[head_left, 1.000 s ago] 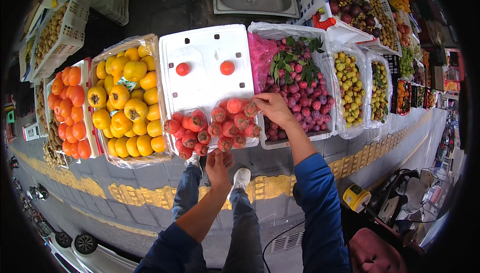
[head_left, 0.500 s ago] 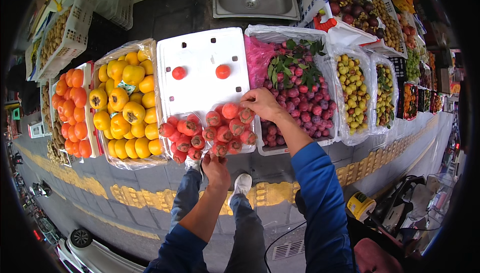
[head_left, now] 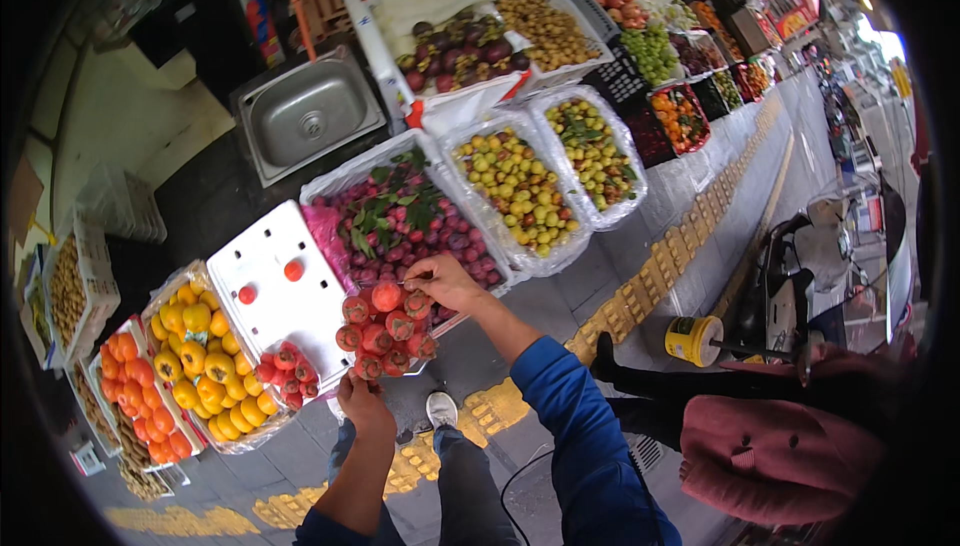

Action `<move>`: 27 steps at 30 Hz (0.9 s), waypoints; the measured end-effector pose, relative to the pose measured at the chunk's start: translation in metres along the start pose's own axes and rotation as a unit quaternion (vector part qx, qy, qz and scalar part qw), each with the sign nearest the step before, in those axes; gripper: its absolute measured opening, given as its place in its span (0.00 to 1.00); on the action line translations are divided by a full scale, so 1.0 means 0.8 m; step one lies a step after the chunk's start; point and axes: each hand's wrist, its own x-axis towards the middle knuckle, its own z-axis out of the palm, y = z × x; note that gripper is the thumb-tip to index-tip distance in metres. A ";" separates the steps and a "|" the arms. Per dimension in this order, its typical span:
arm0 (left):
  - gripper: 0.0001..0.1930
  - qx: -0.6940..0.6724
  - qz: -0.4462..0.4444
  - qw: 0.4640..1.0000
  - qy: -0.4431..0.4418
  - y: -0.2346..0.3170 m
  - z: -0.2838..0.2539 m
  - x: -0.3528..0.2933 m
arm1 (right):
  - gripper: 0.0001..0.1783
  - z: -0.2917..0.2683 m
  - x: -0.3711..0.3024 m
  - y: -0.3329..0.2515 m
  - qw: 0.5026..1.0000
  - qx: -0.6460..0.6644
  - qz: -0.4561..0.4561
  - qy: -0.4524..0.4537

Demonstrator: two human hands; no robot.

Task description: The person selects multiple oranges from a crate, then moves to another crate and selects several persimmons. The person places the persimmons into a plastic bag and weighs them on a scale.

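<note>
Ripe red persimmons (head_left: 385, 331) with brown caps sit close together in a tray mostly hidden beneath them. My left hand (head_left: 366, 408) grips its near edge, fingers partly out of sight under the fruit. At the far right edge, my right hand (head_left: 445, 282) pinches the rim. This tray is held over the near end of the plum box (head_left: 470, 321). Left of it, a second cluster of red persimmons (head_left: 288, 374) rests on the near end of a white foam lid (head_left: 290, 318). Two single persimmons (head_left: 293, 271) lie farther up that lid.
Yellow persimmons (head_left: 205, 361) and orange-red fruit (head_left: 140, 396) fill boxes to the left. Two plastic-lined boxes of green-brown jujubes (head_left: 520, 191) stand to the right. Behind is a steel sink (head_left: 310, 121). A person in a pink coat (head_left: 780, 451) is at right, near a yellow bucket (head_left: 693, 340).
The right-hand tray of persimmons has come off the foam lid and moved right, away from the other cluster. My view has turned right; a person in a pink coat now shows more fully.
</note>
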 end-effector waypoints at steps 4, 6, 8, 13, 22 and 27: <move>0.13 0.079 -0.006 0.994 -0.078 0.056 0.109 -0.076 | 0.04 -0.126 -0.077 -0.068 0.995 0.069 -0.025 0.071; 0.12 0.088 0.009 0.986 -0.143 0.069 0.175 -0.117 | 0.06 -0.200 -0.108 -0.092 0.989 0.086 -0.056 0.102; 0.12 0.105 -0.006 0.983 -0.153 0.074 0.244 -0.154 | 0.06 -0.279 -0.128 -0.110 0.988 0.092 -0.059 0.106; 0.11 0.085 -0.021 0.979 -0.182 0.065 0.436 -0.246 | 0.06 -0.477 -0.165 -0.172 0.984 0.046 -0.043 0.168; 0.13 0.090 -0.036 0.970 -0.221 0.020 0.768 -0.338 | 0.06 -0.821 -0.173 -0.246 0.983 0.024 -0.001 0.182; 0.13 0.101 -0.052 0.973 -0.203 -0.004 0.955 -0.367 | 0.07 -1.002 -0.138 -0.267 0.982 0.061 -0.002 0.179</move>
